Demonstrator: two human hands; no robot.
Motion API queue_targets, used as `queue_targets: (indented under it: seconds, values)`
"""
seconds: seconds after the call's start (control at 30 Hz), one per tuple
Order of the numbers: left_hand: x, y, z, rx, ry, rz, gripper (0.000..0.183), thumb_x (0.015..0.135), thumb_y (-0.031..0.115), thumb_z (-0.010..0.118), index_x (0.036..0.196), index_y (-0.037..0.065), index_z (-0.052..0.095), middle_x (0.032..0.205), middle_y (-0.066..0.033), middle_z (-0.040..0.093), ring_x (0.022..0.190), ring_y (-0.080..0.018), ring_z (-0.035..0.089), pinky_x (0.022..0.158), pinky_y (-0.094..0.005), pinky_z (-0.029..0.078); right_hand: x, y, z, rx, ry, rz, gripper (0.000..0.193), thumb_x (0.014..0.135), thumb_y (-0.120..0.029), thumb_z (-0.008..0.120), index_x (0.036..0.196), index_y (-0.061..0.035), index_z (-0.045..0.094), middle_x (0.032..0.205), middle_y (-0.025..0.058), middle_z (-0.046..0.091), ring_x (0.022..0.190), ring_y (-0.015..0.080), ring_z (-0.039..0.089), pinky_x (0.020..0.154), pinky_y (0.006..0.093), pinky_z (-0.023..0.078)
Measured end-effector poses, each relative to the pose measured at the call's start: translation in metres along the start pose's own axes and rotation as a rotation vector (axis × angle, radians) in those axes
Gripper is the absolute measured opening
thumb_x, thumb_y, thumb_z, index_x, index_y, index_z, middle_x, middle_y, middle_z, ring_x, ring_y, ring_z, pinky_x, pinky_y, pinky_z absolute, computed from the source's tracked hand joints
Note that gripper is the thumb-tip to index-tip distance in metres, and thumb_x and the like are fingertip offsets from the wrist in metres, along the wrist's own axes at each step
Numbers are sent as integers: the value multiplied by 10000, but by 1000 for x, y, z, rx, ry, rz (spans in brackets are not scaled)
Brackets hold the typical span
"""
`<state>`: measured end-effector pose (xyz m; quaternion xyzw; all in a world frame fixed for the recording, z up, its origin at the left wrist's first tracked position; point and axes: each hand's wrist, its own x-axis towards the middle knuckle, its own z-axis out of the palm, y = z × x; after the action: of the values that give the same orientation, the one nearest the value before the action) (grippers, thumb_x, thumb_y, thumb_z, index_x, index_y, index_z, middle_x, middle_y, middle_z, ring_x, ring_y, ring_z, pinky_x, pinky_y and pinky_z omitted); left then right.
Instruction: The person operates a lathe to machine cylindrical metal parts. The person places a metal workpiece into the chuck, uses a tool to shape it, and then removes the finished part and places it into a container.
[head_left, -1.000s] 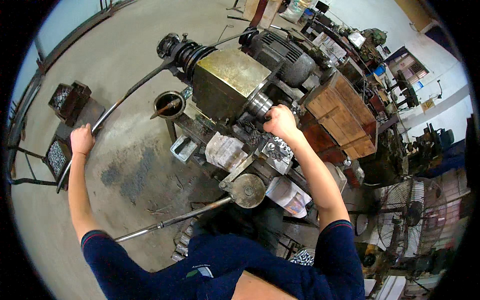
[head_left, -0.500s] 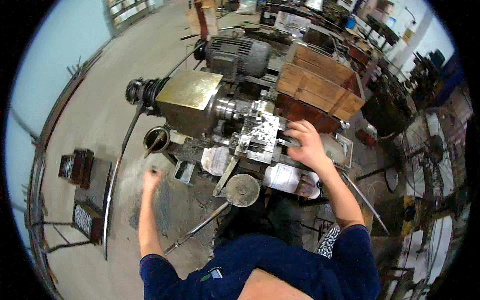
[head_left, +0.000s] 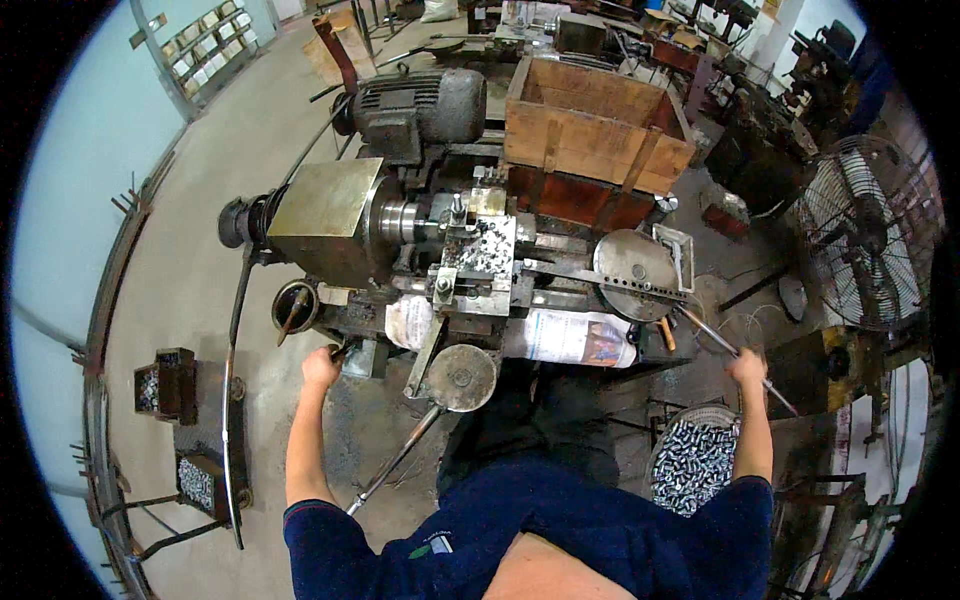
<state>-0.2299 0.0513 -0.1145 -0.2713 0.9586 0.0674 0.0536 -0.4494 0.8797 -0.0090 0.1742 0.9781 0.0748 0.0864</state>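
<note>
A small metalworking lathe stands before me, with a spindle chuck [head_left: 399, 221] facing a cross slide [head_left: 480, 250] strewn with metal chips. My right hand [head_left: 747, 367] is closed round a long steel lever [head_left: 715, 335], which runs up to a round plate [head_left: 635, 270] with a holed flat bar [head_left: 600, 278]. At the lathe's left front, my left hand [head_left: 320, 367] is a fist beside a small metal box [head_left: 364, 360]. Something dark juts from that fist, too small to name. Between my arms, a second round plate [head_left: 461, 378] carries another lever [head_left: 395, 460].
A wooden crate [head_left: 600, 120] stands behind the lathe, beside an electric motor [head_left: 420, 105]. A basket of small metal parts [head_left: 695, 460] sits by my right forearm. A floor fan [head_left: 865, 235] is at right. Boxes of parts [head_left: 165, 385] stand at left.
My right hand has gone from beside the cross slide to the lever at right and closed on it. My left hand has shifted slightly toward the lathe. The view has shifted too.
</note>
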Motion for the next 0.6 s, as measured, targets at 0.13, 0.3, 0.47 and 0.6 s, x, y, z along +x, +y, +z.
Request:
queue_targets:
  seconds: [0.13, 0.3, 0.47, 0.6]
  values:
    - [-38, -18, 1, -192, -152, -20, 336, 732, 277, 642, 1007, 84, 648, 848, -153, 653, 817, -314, 622, 712, -400, 493, 7, 46, 49, 2, 41, 80, 340, 678, -259, 633, 942, -47, 605, 960, 210, 627, 901, 356, 608, 771, 433, 489]
    - [-90, -48, 37, -423, -347, -116, 399, 708, 265, 678, 1049, 61, 639, 900, -174, 654, 852, -287, 633, 749, -379, 496, -95, 46, 84, 120, 214, -161, 289, 578, -193, 637, 797, -15, 572, 785, 208, 621, 747, 374, 615, 663, 451, 505]
    - [-106, -39, 52, -434, -416, -152, 402, 710, 239, 677, 1053, 36, 632, 941, -179, 653, 883, -283, 633, 778, -374, 494, -194, 5, 89, 345, 52, -342, 281, 547, -184, 621, 709, 22, 518, 644, 229, 574, 600, 401, 567, 548, 454, 470]
    - [-107, -29, 53, -460, -411, -151, 408, 714, 244, 668, 1061, 35, 627, 967, -185, 648, 888, -278, 633, 773, -366, 495, -236, -42, 60, 744, -227, -215, 236, 575, -144, 617, 712, 13, 507, 571, 124, 526, 546, 266, 544, 531, 378, 436]
